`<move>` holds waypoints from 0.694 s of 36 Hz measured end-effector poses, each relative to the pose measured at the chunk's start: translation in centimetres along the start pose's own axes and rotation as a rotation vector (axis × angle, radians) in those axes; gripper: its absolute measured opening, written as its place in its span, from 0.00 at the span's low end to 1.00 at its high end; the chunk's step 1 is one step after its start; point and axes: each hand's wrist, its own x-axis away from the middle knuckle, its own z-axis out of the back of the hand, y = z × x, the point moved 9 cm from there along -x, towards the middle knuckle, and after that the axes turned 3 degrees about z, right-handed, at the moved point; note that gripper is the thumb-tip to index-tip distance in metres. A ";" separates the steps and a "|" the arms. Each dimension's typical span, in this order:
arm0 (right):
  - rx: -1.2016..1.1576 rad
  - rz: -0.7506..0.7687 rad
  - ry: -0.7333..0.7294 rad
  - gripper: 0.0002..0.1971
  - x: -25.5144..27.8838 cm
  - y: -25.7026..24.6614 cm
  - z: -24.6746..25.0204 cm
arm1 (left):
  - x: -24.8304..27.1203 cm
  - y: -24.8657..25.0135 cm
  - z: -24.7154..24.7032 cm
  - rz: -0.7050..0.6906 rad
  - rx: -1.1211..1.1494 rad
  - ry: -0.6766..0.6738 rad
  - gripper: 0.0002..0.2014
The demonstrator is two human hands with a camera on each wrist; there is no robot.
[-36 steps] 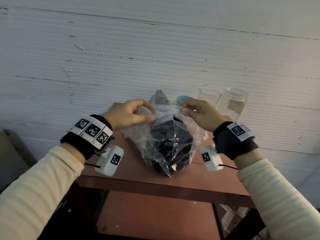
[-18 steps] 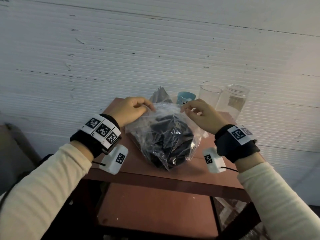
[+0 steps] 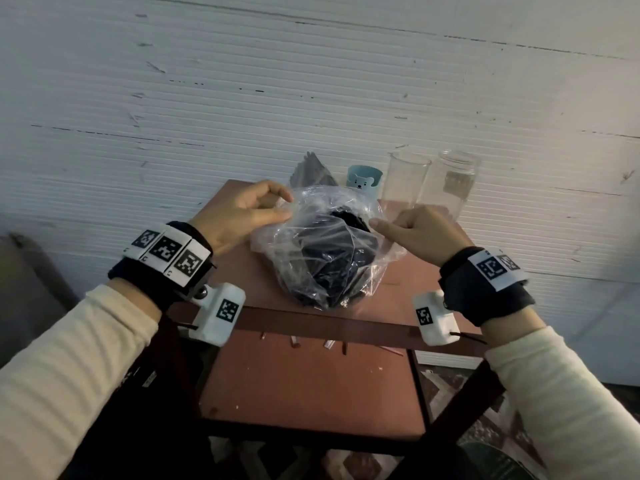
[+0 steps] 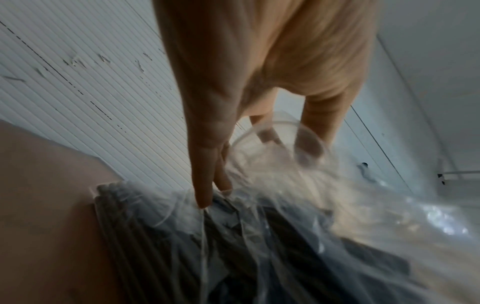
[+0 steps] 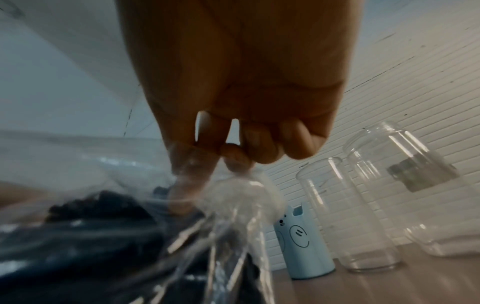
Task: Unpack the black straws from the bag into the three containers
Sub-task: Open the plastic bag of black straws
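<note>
A clear plastic bag [image 3: 329, 251] full of black straws [image 3: 332, 268] sits on the reddish table [image 3: 415, 271]. My left hand [image 3: 242, 213] pinches the bag's rim [image 4: 207, 203] on its left side. On the other side my right hand [image 3: 419, 233] pinches the rim [image 5: 233, 181] between thumb and forefinger. The bag's mouth is pulled open between the two hands. Behind it stand three containers: a pale blue bear cup [image 3: 363, 181] [image 5: 303, 242], a clear glass [image 3: 408, 178] [image 5: 345, 216] and a clear jar [image 3: 453, 181] [image 5: 415, 185], all with nothing in them.
A grey bundle [image 3: 311, 171] leans against the white ribbed wall [image 3: 311, 81] behind the bag. A lower shelf [image 3: 311, 386] lies under the tabletop. The table's front edge [image 3: 329, 327] runs close to my wrists.
Both hands have lowered and moved apart, stretching the bag's mouth wider. The bag has settled lower on the table, and the blue cup now shows behind it.
</note>
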 end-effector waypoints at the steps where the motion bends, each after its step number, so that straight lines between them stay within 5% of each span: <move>1: 0.014 -0.019 -0.015 0.26 0.1 0.0 0.0 | 0.3 0.0 -0.3 0.013 -0.011 -0.020 0.11; 8: 0.143 -0.109 -0.257 0.21 0.4 0.0 -1.9 | 1.8 -1.2 -1.6 0.142 -0.323 -0.139 0.38; 14: 0.218 -0.200 -0.402 0.17 1.0 0.9 -3.5 | 2.9 -2.3 -2.5 0.242 -0.343 -0.166 0.47; 19: 0.208 -0.264 -0.407 0.16 1.4 1.4 -3.8 | 2.9 -3.3 -2.7 0.310 -0.410 -0.100 0.44; 25: -0.080 -0.338 -0.437 0.10 2.1 1.1 -5.5 | 2.3 -3.3 -3.8 0.302 -0.187 -0.074 0.40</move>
